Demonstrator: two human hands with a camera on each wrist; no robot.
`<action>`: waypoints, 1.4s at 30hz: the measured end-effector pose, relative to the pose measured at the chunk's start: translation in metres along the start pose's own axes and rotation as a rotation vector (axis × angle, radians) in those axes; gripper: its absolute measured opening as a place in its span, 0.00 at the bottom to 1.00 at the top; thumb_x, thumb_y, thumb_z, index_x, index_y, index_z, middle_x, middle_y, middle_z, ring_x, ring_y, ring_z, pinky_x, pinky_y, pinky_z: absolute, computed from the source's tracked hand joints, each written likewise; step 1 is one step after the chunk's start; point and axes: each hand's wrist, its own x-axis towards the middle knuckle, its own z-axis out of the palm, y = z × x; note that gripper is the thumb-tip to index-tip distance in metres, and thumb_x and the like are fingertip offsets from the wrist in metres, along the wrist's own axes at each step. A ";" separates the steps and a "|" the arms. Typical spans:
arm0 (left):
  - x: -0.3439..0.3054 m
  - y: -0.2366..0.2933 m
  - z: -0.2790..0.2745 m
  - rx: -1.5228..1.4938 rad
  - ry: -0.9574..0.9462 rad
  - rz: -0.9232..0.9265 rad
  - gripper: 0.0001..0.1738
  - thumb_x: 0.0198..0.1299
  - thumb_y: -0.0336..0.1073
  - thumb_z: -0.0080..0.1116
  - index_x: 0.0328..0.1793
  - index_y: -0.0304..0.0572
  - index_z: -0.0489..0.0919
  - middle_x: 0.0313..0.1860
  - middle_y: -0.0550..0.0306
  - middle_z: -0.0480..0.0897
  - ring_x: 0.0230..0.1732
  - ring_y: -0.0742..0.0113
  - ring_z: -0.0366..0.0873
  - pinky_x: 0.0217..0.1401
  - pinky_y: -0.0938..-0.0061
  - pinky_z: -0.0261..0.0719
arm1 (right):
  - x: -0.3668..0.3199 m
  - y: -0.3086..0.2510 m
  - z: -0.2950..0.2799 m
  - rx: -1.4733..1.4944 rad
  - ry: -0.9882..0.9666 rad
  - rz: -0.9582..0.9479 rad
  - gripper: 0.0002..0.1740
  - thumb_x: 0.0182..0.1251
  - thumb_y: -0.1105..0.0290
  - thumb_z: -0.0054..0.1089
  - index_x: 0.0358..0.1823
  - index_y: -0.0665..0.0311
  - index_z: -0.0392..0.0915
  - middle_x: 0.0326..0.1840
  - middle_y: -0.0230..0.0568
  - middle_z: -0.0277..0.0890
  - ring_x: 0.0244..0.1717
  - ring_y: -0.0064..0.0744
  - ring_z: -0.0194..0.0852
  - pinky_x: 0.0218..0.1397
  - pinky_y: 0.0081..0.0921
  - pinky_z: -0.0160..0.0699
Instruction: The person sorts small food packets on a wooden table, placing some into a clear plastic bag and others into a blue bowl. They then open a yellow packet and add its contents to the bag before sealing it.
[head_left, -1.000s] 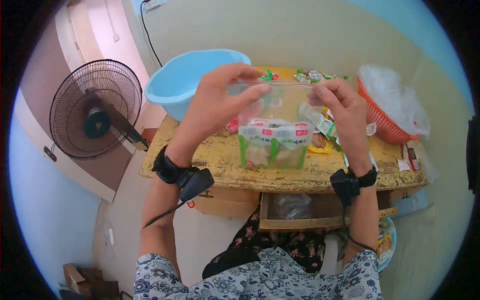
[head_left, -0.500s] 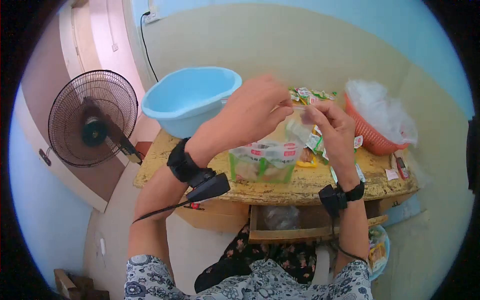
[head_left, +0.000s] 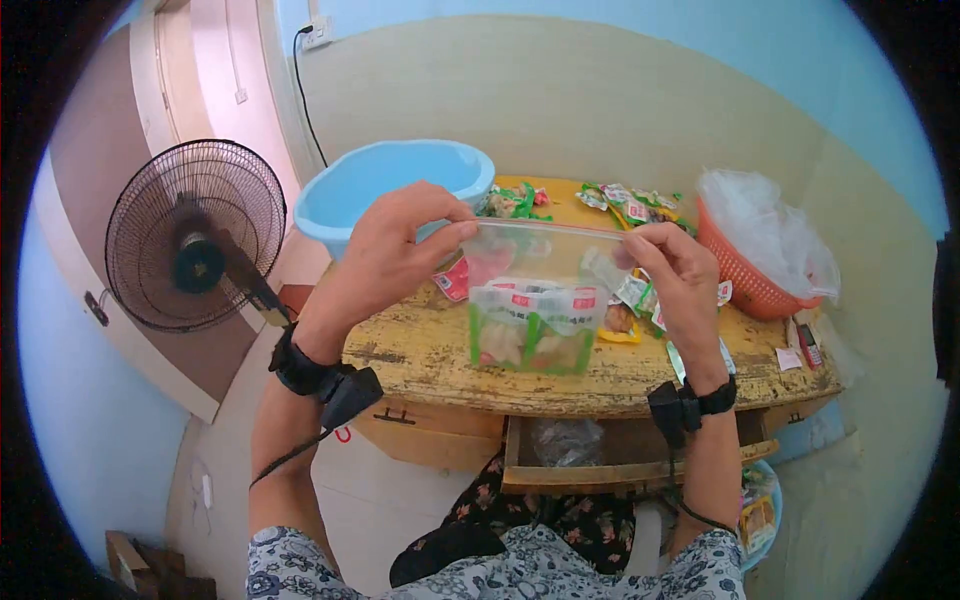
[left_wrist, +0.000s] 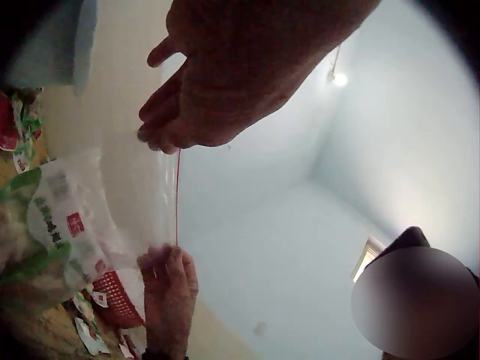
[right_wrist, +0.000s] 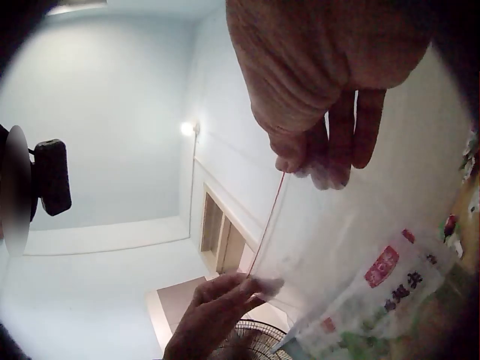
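Note:
Both hands hold up a clear zip bag (head_left: 540,245) by its top corners, above the front of the worn yellow table. My left hand (head_left: 395,250) pinches the left corner between thumb and fingers; my right hand (head_left: 680,285) pinches the right one. Printed green-and-white packets (head_left: 535,325) lie at the bottom of the bag. A red line runs along the bag's top edge (left_wrist: 178,199), stretched straight between the hands in the left wrist view. The right wrist view shows the right hand (right_wrist: 322,82) at one end of that line.
A blue basin (head_left: 395,180) stands at the table's back left. At the right, a red basket (head_left: 745,270) holds clear plastic bags. Loose snack packets (head_left: 635,205) lie behind the held bag. Below the tabletop a drawer (head_left: 640,470) is pulled out. A fan (head_left: 195,235) stands at left.
Half a second ago the left hand was close beside the right along the bag's top; now it is back at the left corner. The right hand has kept its pinch.

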 end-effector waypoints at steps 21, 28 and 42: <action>-0.006 0.006 0.002 -0.272 0.065 0.074 0.07 0.70 0.28 0.63 0.47 0.31 0.84 0.45 0.52 0.88 0.49 0.65 0.83 0.57 0.71 0.78 | 0.054 -0.063 0.061 -0.544 -0.495 -0.293 0.13 0.68 0.63 0.69 0.43 0.67 0.85 0.39 0.43 0.85 0.45 0.40 0.81 0.49 0.34 0.78; -0.014 0.003 0.005 -0.242 0.143 0.082 0.06 0.70 0.28 0.62 0.46 0.30 0.84 0.44 0.52 0.88 0.48 0.65 0.83 0.56 0.71 0.79 | 0.036 -0.055 0.001 -0.472 -0.397 -0.120 0.12 0.69 0.64 0.68 0.38 0.69 0.86 0.31 0.40 0.84 0.35 0.30 0.81 0.42 0.31 0.76; -0.018 0.007 0.033 -0.570 0.228 -0.077 0.10 0.77 0.33 0.54 0.49 0.32 0.80 0.40 0.62 0.84 0.42 0.77 0.77 0.47 0.78 0.77 | 0.000 -0.024 -0.001 -0.156 -0.107 0.013 0.09 0.78 0.66 0.59 0.45 0.65 0.82 0.40 0.28 0.81 0.41 0.16 0.74 0.44 0.20 0.75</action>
